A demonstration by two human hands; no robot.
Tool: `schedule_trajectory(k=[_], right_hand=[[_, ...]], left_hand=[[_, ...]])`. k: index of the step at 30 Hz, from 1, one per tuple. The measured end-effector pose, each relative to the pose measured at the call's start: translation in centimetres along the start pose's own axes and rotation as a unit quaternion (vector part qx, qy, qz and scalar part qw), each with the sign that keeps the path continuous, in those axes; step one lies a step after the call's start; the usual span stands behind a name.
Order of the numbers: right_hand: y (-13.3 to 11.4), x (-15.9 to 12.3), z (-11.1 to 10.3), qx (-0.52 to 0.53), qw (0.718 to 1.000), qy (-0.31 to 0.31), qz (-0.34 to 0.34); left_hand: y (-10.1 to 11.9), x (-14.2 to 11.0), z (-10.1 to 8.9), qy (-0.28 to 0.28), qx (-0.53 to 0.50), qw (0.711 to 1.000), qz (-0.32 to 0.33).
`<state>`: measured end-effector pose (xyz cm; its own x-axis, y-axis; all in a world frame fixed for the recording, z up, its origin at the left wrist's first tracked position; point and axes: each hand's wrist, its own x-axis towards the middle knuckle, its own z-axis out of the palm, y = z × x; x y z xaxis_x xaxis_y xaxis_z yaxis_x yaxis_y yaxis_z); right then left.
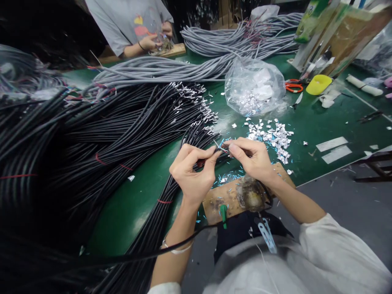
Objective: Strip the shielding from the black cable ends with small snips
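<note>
Two white strips point(337, 154) right of the right hand point(251, 158), one yellow thingy point(319, 84) past it, one light-blue clip point(267, 237) bodyward.

A slim black cable end point(217, 148) was pinched by the left hand point(194, 169) above the bench point(122, 220), its thin wires point(221, 145), white and light blue among them, splayed out beside the right hand's point(252, 159) fingertips; finer detail was too small to tell.

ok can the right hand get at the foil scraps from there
Probably yes: the foil scraps lie on the table just beyond the right hand, with nothing standing between. It seems to be pinching the wires, though, so it would likely need to let go first.
</note>
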<state>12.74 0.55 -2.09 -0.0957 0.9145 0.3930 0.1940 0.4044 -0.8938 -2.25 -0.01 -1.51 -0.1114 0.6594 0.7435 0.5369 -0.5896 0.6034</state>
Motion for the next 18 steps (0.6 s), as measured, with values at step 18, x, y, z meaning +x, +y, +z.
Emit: schedule_trajectory(k=[18], right_hand=[[-0.25,-0.13,-0.12,-0.011,1.0,-0.005,-0.004]], left_hand=[[-0.33,-0.37,0.38,0.06,0.081,0.987,0.128]])
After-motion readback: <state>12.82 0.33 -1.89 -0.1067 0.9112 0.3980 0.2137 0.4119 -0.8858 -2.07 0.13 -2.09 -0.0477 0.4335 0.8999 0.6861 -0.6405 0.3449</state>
